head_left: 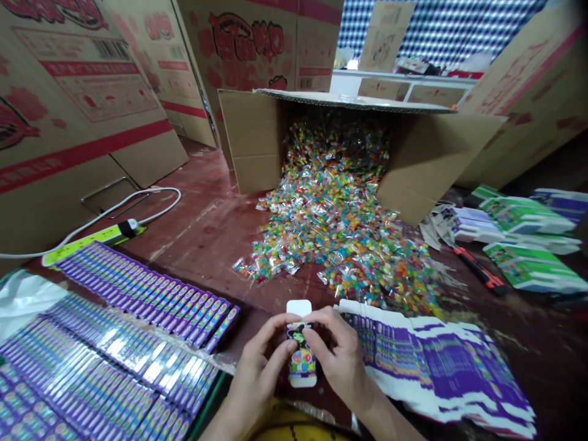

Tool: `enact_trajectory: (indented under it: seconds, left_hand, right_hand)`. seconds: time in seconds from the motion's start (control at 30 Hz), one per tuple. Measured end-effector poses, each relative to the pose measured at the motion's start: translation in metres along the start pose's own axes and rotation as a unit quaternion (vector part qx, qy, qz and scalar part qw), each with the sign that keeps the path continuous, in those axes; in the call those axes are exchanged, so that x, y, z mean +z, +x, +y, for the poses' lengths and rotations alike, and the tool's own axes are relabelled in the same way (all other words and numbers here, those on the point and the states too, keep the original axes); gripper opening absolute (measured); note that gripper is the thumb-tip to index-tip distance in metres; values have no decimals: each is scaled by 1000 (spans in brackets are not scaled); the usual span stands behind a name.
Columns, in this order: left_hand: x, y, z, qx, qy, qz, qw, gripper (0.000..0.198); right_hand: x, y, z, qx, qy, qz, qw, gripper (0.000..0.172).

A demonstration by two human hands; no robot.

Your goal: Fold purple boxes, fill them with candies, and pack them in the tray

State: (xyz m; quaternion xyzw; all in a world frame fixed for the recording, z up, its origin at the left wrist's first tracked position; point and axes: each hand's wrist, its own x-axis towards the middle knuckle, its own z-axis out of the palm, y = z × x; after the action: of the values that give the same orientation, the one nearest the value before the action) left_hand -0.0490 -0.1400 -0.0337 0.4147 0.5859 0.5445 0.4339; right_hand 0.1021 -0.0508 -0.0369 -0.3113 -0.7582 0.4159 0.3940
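A small printed box (302, 361) with a raised white top flap is between my two hands, near the table's front edge. My left hand (264, 361) pinches its upper left side between thumb and fingers. On the upper right side, the thumb and fingers of my right hand (337, 355) grip the same box. Flat purple cartons (450, 361) lie in overlapping rows just right of my right hand. Beyond both hands, small clear packets of coloured candies (331, 226) spill from an open cardboard box (427, 159) lying on its side.
Rows of filled purple boxes (151, 294) stand at the left, some in a green-edged tray (214, 401). A power strip (92, 241) with a white cable lies behind them. Green cartons (537, 266) and a red-black tool (480, 268) sit at the right. Large cartons (82, 92) stand behind.
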Motion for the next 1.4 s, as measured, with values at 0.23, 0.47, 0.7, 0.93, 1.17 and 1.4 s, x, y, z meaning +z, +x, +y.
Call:
enact_trajectory:
  seconds: [0.23, 0.47, 0.7, 0.93, 1.17, 1.4]
  left_hand:
    - [8, 0, -3, -27, -119, 56, 991, 25]
    - [6, -2, -1, -55, -175, 67, 981, 27]
    - [3, -5, 6, -60, -170, 73, 981, 29]
    - [8, -10, 12, -54, -153, 77, 984, 35]
    - [0, -7, -1, -71, -101, 32, 992, 35]
    - [1, -6, -8, -95, -110, 48, 988, 25]
  right_hand:
    - [-1, 8, 1, 23, 67, -17, 997, 6]
    - [-1, 15, -5, 44, 143, -82, 985, 4]
    - [-7, 30, -15, 203, 176, -137, 953, 13]
    - [-17, 42, -14, 236, 156, -183, 942, 21]
    - [-19, 27, -16, 60, 35, -148, 987, 12]
    - [-20, 21, -13, 71, 26, -204, 976, 8]
